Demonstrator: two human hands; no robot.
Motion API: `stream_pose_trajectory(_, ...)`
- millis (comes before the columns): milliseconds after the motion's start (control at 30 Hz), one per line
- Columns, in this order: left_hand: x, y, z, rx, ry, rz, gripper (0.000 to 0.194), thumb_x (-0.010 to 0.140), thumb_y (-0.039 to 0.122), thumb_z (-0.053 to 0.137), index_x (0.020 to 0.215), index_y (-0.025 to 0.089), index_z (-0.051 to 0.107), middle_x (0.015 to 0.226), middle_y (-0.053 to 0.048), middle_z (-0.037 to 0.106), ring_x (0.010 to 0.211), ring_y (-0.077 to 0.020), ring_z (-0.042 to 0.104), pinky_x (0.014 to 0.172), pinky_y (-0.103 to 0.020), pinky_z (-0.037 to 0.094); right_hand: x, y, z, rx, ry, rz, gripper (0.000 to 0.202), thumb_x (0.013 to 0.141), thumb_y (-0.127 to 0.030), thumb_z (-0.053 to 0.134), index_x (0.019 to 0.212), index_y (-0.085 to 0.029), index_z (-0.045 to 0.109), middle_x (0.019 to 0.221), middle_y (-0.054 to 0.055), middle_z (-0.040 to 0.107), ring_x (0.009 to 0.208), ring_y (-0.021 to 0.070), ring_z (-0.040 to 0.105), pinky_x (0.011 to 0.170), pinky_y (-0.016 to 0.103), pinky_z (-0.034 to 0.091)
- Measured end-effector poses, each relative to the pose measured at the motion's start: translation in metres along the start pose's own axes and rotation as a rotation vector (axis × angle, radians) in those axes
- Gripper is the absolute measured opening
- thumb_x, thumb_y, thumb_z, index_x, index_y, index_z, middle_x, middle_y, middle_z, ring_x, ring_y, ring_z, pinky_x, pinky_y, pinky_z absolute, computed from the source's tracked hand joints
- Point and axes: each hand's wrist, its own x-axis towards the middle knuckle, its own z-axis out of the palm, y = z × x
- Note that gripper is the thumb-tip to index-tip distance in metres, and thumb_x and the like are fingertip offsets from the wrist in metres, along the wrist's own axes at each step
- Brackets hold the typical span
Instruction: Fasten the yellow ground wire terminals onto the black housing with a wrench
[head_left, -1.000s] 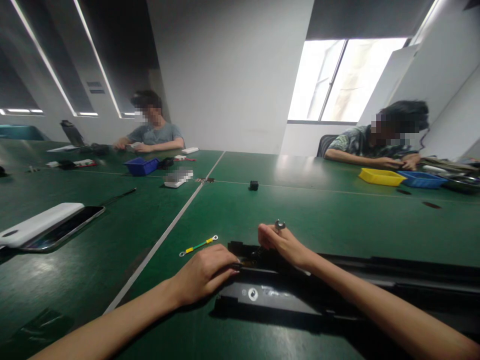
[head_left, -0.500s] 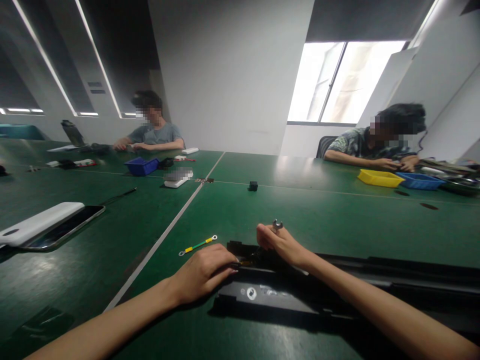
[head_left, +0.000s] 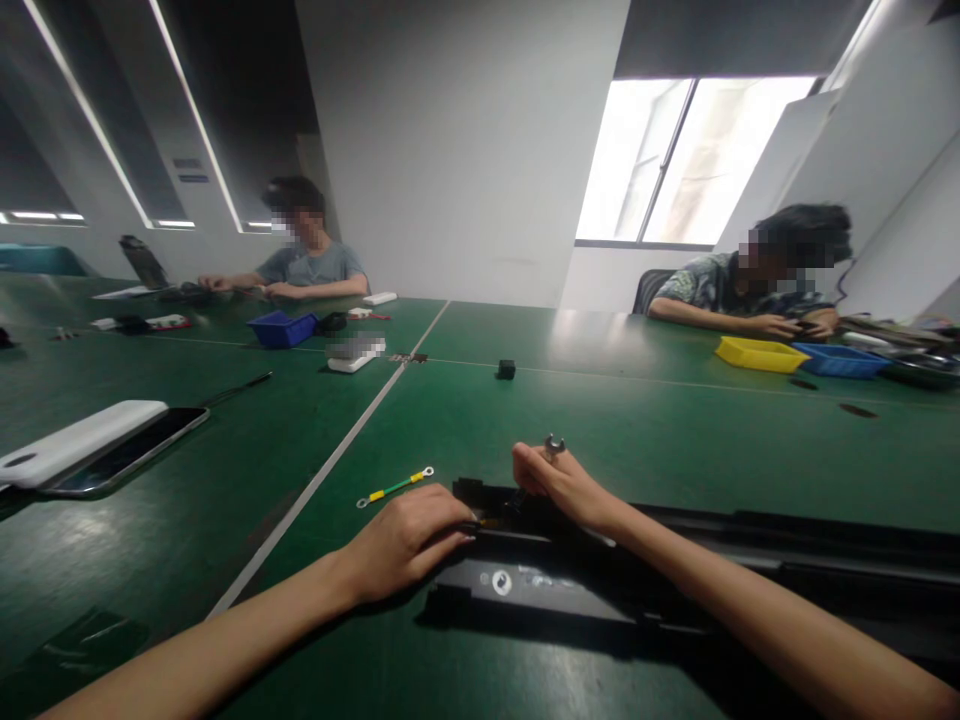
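A long black metal housing [head_left: 570, 592] lies across the table in front of me and runs off to the right. My left hand [head_left: 409, 538] rests at its left end. Thumb and fingers there are closed around something small and dark, too hidden to name. My right hand [head_left: 559, 485] is closed above the housing, gripping a wrench [head_left: 554, 446] whose open jaw sticks up past the knuckles. Most of the wrench is hidden by the hand. Beyond my left hand lies a short green-and-yellow ground wire [head_left: 395, 488] with a ring terminal at each end.
On the left sit a phone [head_left: 135, 455] and a white device [head_left: 86, 440]. Farther off are a small black block [head_left: 507, 370], a blue bin [head_left: 282, 329], a yellow bin [head_left: 760, 354] and another blue bin [head_left: 844, 361]. Two people sit across the table.
My hands hold nearly the same pose at the housing. Across the table, the left person's one hand has moved outward to the left.
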Motion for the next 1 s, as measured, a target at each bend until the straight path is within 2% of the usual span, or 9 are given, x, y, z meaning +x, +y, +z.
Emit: stream_pose_trajectory(1000,0.0011,0.0021,-0.0011,0.013,0.003,0.002,0.019,0.095,0.021,0.044,0.108,0.015,0.056,0.098,-0.007,0.062,0.091,-0.0189,0.055,0.081,-0.031,0.045,0.0006,-0.0005,-0.0012,-0.012,0.003,-0.004,0.064,0.086,-0.070,0.028,0.050,-0.018,0.039,0.048,-0.003,0.035,0.047,0.0084,0.031,0.049,0.025,0.028)
